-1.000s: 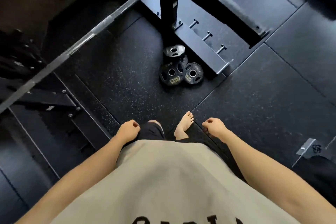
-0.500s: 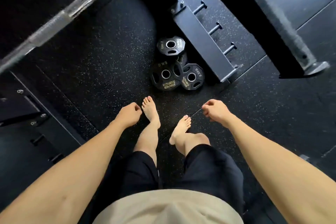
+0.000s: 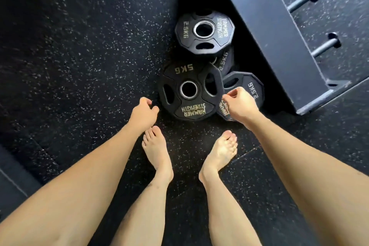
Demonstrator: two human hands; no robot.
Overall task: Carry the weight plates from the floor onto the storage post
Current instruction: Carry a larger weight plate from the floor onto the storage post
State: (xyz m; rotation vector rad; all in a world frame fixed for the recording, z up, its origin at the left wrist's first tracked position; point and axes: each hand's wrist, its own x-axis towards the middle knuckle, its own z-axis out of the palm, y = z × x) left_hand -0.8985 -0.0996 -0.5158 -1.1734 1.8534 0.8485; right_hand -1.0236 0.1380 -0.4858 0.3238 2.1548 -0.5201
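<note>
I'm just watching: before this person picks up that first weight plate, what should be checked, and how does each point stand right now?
1. Left hand free: ok, it holds nothing, beside the 5 kg plate.
2. Right hand free: ok, fingers loosely curled above a 2.5 kg plate; whether it touches, cannot tell.
3. 5 kg plate free to lift: ok, it lies on top, overlapping the others.
4. Bare feet clear of a dropped plate: not ok, toes are close.
5. Pegs on the rack free: ok, two show bare.

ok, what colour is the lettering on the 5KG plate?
Pale gold on the black 5KG plate, clearest in the head view.
</note>
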